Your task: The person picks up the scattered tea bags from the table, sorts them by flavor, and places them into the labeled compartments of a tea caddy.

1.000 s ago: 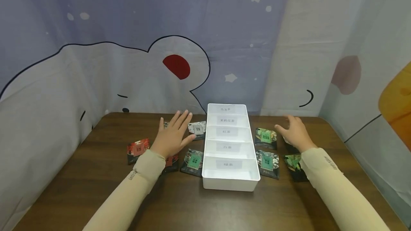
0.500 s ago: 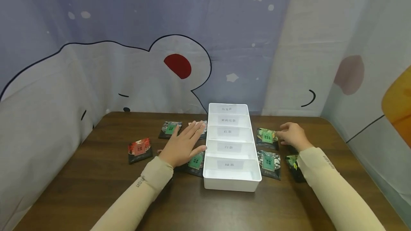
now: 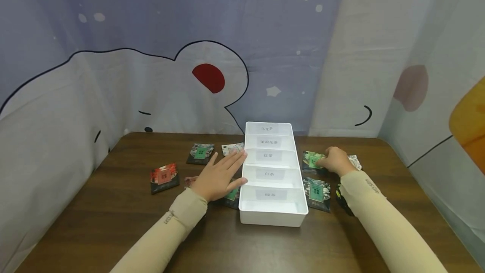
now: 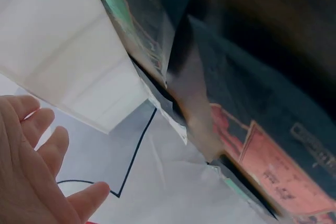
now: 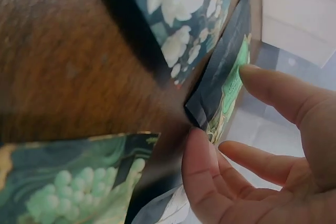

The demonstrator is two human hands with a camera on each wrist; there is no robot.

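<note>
My right hand [image 3: 336, 161] is at a green-labelled tea sachet [image 3: 310, 158] right of a white divided box [image 3: 273, 217]. In the right wrist view, the thumb [image 5: 260, 85] is at that sachet's label and the index fingertip [image 5: 198, 142] at its edge, with a wide gap between them. My left hand [image 3: 217, 177] is spread palm down left of the box, its fingertips overlapping the box's rim in the head view. It holds nothing and partly hides a green-labelled sachet [image 3: 233, 197] and a reddish one [image 3: 189, 181].
Left of the box lie a red sachet [image 3: 164, 178], a dark green-labelled one [image 3: 201, 153] and a white one [image 3: 232, 148]. To the right are a white-flowered sachet [image 3: 317, 194] and others half hidden by the right arm. A printed curtain [image 3: 273, 54] hangs behind the table [image 3: 265, 247].
My right hand has moved left and down onto the green-labelled sachet, uncovering a white sachet behind it. My left hand has shifted right toward the box, uncovering the dark green-labelled sachet.
</note>
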